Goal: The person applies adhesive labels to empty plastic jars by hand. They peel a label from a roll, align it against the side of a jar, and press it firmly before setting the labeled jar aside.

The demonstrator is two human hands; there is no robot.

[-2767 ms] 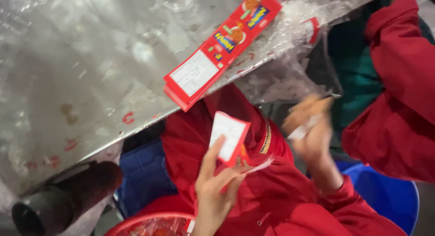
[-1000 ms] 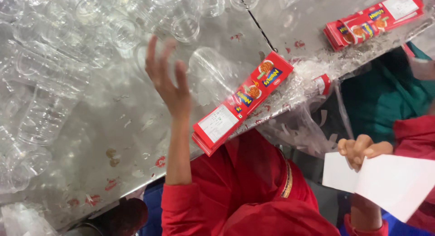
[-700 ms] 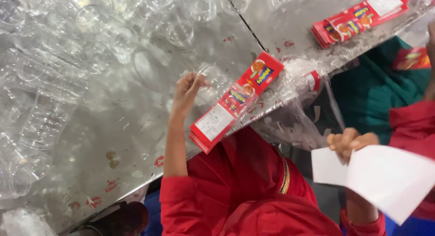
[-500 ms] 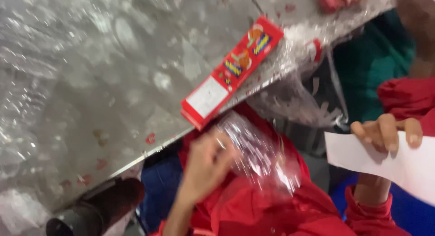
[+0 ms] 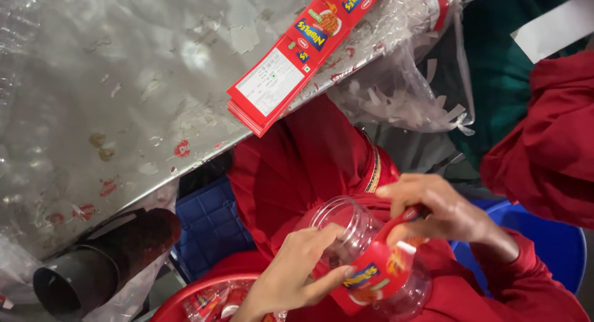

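A clear, round plastic jar (image 5: 365, 260) lies tilted across the person's lap, near the lower edge of the view, its open mouth turned up and to the left. A red printed paper label (image 5: 377, 269) is partly wrapped around the jar's body: the lower portion lies flat against the wall, while the upper end rises off it as a free strip, so the labelling appears begun but not finished; the loose end remains to be pressed down.

The left hand (image 5: 297, 279) is curled around the jar from the near left side, thumb pressing on the label's lower edge and fingers over the rim, closed to the width of the jar. The right hand (image 5: 442, 214) comes from the right with fingers drawn together, pinching the raised end of the label just above the jar.

A red plastic basin (image 5: 204, 300) at the near left holds further labelled jars, only partly visible. Farther away, a stack of flat red printed labels (image 5: 297, 56) rests at the edge of the scuffed metal counter (image 5: 111, 99). To the right of it hangs a clear plastic bag with white paper strips (image 5: 408, 99). A dark pipe (image 5: 99, 263) lies below the counter on the left, and another person's red sleeve (image 5: 544, 142) occupies the right.
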